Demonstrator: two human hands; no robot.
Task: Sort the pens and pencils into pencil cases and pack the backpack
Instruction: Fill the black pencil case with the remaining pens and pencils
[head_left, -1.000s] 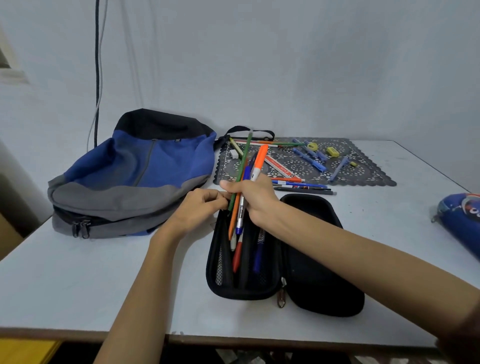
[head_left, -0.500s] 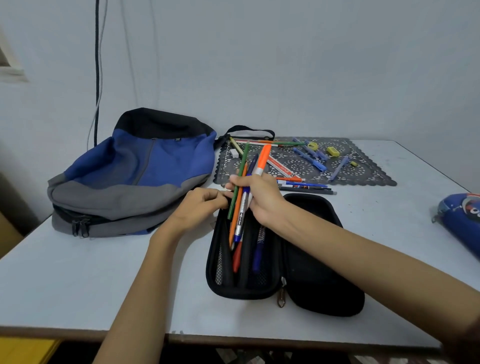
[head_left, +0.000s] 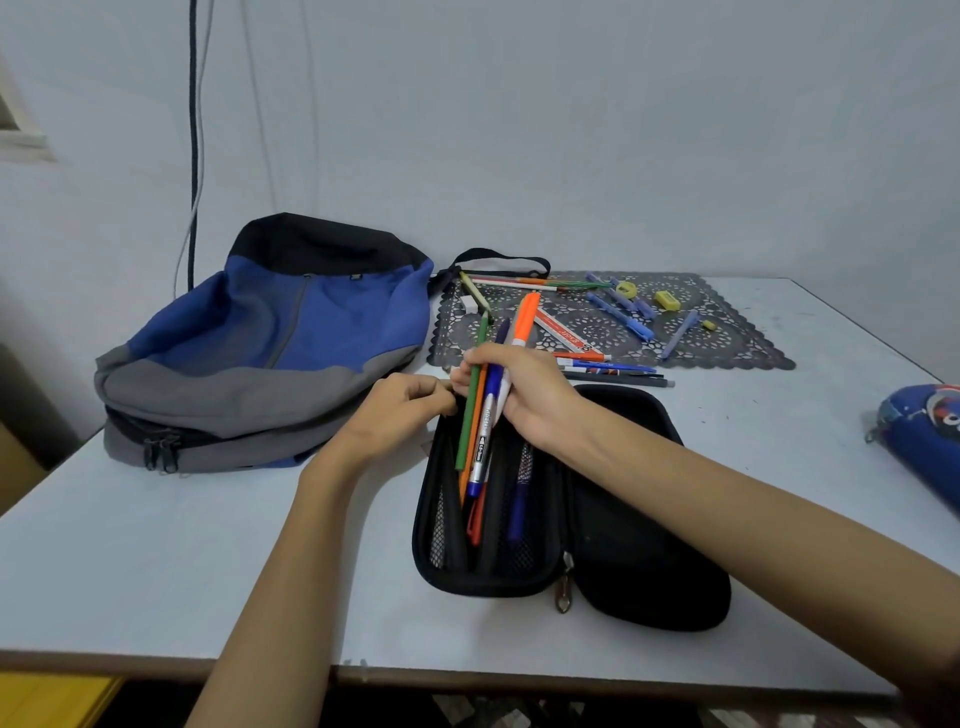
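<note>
The bundle of pens and pencils (head_left: 488, 426) stands tilted, tips down in the black pencil case (head_left: 639, 545), with the right hand (head_left: 524, 395) and its fingers wrapped round it. The left hand (head_left: 395, 415) pinches the case's far-left rim. The backpack (head_left: 270, 353) lies left of the case, loose pens on the lace mat (head_left: 737, 348) beyond it. Risk: slacken that grip unevenly and the bundle fans over the rim onto the surface (head_left: 260, 571). Against a second ago, the green pencil (head_left: 470, 415) sits lower; both hands have hardly moved.

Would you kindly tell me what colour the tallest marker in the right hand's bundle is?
The marker is bright orange at its top, white lower down; the head view shows it.
</note>
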